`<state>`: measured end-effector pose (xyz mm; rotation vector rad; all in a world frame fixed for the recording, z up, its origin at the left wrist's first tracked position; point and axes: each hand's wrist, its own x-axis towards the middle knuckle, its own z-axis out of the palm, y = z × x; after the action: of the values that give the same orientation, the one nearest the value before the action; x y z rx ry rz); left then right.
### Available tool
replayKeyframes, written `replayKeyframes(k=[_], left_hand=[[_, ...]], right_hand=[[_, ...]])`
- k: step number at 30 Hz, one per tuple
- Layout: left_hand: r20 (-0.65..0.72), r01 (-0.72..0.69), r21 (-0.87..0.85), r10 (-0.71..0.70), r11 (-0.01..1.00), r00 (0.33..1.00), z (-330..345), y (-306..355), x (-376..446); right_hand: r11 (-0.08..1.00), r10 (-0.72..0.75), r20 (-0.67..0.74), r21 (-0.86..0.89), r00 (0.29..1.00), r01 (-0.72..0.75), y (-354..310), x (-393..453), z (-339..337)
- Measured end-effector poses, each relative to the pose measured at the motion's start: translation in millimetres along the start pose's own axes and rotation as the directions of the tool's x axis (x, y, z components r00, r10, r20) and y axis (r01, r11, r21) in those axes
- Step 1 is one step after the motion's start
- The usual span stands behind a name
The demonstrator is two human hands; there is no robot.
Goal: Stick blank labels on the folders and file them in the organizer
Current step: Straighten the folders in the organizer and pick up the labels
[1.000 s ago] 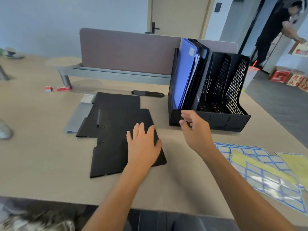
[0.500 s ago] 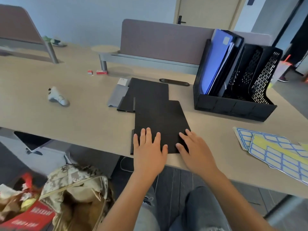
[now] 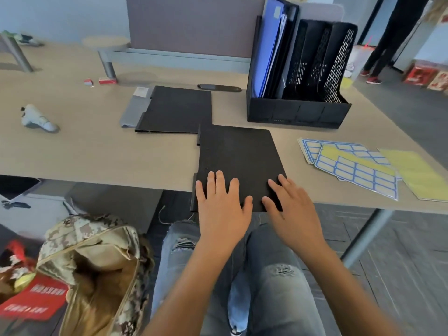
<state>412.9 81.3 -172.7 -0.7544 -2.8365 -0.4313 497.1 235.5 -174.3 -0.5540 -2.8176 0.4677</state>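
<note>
A black folder lies flat at the table's near edge, its near end hanging over the edge. My left hand rests flat on its near left part, fingers straight. My right hand touches its near right corner with spread fingers. A second black folder lies further back on a grey folder. The black organizer stands at the back right; a blue folder and dark folders fill its left slot. Sheets of blue-bordered blank labels lie to the right.
A yellow sheet lies beside the labels. A dark flat object, small red items and a white object sit on the table. A camouflage bag stands on the floor at left. A person stands at the far right.
My right hand left the organizer and came down onto the black folder. Both hands have drawn that folder toward me, over the table edge. The camera has tilted down.
</note>
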Motion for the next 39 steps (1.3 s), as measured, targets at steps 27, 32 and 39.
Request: replayKeyframes(k=[27, 32, 39], left_hand=[[0.169, -0.156, -0.200, 0.191, 0.967, 0.967, 18, 198, 122], [0.212, -0.150, -0.101, 0.169, 0.983, 0.963, 39, 210, 149], [0.127, -0.105, -0.238, 0.138, 0.966, 0.982, 49, 209, 155]], right_hand=[[0.969, 0.224, -0.307, 0.172, 0.925, -0.178, 172, 27, -56], [0.989, 0.144, -0.409, 0.021, 0.901, -0.148, 182, 30, -44], [0.989, 0.123, -0.451, -0.016, 0.884, -0.146, 180, 29, -40]])
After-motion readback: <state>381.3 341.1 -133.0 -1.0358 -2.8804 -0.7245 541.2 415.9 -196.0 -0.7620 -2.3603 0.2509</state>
